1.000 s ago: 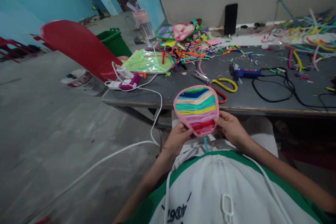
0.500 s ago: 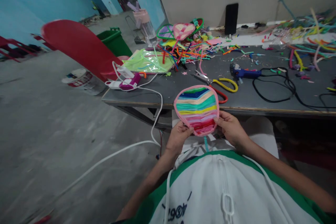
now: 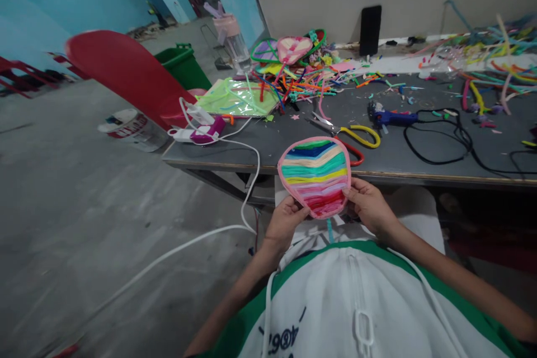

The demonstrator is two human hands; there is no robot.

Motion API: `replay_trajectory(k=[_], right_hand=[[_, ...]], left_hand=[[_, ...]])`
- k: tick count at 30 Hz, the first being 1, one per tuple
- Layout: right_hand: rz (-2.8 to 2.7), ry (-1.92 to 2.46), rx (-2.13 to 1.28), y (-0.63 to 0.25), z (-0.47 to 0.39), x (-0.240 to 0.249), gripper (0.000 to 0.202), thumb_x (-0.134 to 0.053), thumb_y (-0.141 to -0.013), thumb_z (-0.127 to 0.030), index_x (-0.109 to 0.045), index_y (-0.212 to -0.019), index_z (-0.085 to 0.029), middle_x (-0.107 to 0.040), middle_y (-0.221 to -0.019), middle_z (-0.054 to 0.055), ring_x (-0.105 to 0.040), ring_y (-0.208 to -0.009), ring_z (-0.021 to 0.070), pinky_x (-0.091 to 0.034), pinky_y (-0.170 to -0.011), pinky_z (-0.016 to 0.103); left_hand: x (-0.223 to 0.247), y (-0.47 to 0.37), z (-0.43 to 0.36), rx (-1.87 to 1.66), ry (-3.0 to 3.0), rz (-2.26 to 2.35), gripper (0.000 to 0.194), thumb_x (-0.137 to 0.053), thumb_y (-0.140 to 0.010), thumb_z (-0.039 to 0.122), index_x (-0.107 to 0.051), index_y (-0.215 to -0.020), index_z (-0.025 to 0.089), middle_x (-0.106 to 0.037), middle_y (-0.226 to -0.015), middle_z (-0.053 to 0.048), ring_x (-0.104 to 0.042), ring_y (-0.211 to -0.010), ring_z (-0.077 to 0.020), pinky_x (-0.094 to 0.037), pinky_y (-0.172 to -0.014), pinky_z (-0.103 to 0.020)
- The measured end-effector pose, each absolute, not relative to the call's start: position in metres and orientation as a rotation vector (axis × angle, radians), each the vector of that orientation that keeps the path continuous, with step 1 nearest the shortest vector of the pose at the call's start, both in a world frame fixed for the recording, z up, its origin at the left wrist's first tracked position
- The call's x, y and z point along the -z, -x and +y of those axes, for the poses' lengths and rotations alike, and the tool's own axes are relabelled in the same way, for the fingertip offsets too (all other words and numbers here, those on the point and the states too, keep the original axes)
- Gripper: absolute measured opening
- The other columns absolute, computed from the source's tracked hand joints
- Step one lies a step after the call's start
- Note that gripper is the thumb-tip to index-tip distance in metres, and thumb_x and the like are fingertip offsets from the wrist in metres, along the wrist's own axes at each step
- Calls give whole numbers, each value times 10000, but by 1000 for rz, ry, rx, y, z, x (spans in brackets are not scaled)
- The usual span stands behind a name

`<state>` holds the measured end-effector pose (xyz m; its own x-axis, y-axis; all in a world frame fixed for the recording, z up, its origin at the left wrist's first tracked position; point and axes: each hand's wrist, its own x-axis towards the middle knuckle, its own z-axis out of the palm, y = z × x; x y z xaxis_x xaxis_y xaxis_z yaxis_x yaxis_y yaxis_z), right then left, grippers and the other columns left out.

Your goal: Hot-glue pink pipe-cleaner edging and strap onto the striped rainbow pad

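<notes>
A rounded, striped pipe-cleaner fan (image 3: 316,170) with a pink rim is held between both hands over my lap, near the table's front edge. Its rows run from green and blue through yellow to pink and red. My left hand (image 3: 287,218) pinches the lower left rim, thumb in front. On the lower right rim, my right hand (image 3: 367,204) grips with its thumb in front and fingers behind. A teal strip (image 3: 329,230) shows below the fan; whether it is joined to it I cannot tell. Just beyond the fan lie open-bladed scissors (image 3: 356,135) with yellow and red handles.
On the grey table (image 3: 289,135) are a blue glue gun (image 3: 394,117) with a black cord, heaped pipe cleaners (image 3: 302,84), a green plastic packet (image 3: 237,98) and a purple-white power strip (image 3: 205,131). A bottle (image 3: 232,42) and phone (image 3: 370,31) stand behind. A red chair (image 3: 121,72) is left.
</notes>
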<state>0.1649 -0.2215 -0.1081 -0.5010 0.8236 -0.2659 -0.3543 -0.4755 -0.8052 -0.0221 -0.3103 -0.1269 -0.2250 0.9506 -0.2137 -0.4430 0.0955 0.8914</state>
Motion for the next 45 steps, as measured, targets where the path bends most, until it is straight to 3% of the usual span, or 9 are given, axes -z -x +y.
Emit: replay_trajectory(k=[5, 10, 18, 24, 37, 45], right_hand=[[-929, 784, -2034, -164, -219, 103, 352, -799, -690, -312, -713, -1020, -229, -765, -932, 46, -709, -755, 205, -545, -623, 298], [-1046, 689, -1977, -156, -214, 92, 348, -782, -709, -308, -716, -1041, -231, -762, -957, 33, -705, -823, 203, -547, -749, 332], [-1189, 667, -2038, -151, -206, 74, 358, -765, -743, -323, -710, -1087, -241, -754, -1014, 48, -703, -863, 215, -553, -783, 354], [-1222, 712, -2059, -144, -200, 71, 290, -767, -733, -299, -726, -1010, -220, -758, -972, 48, -702, -817, 199, -567, -751, 332], [-1223, 726, -2067, -145, -203, 73, 281, -757, -753, -295, -725, -1023, -226, -755, -998, 61, -713, -824, 218, -568, -750, 366], [-1152, 705, -1940, -147, -209, 67, 301, -752, -763, -272, -703, -1059, -239, -744, -1058, 44, -704, -913, 217, -578, -795, 358]], left_hand=[[106, 34, -310, -1367, -645, 1074, 442, -784, -727, 296, -671, -1123, 135, -714, -1107, -129, -682, -942, -228, -546, -819, -334], [94, 43, -309, -1418, -552, 1111, 342, -806, -706, 300, -706, -983, 125, -750, -940, -100, -697, -766, -191, -570, -740, -340], [85, 52, -319, -1471, -493, 1086, 363, -840, -654, 259, -693, -966, 143, -752, -870, -82, -708, -710, -210, -585, -648, -342], [78, 58, -324, -1415, -455, 1058, 384, -788, -713, 389, -672, -984, 144, -753, -829, -91, -712, -671, -227, -595, -628, -375], [64, 52, -332, -1404, -448, 1037, 386, -807, -696, 357, -672, -972, 123, -748, -868, -104, -708, -700, -215, -598, -644, -346], [74, 32, -331, -1391, -533, 997, 493, -869, -583, 157, -662, -1028, 106, -739, -908, -97, -697, -815, -203, -584, -753, -321]])
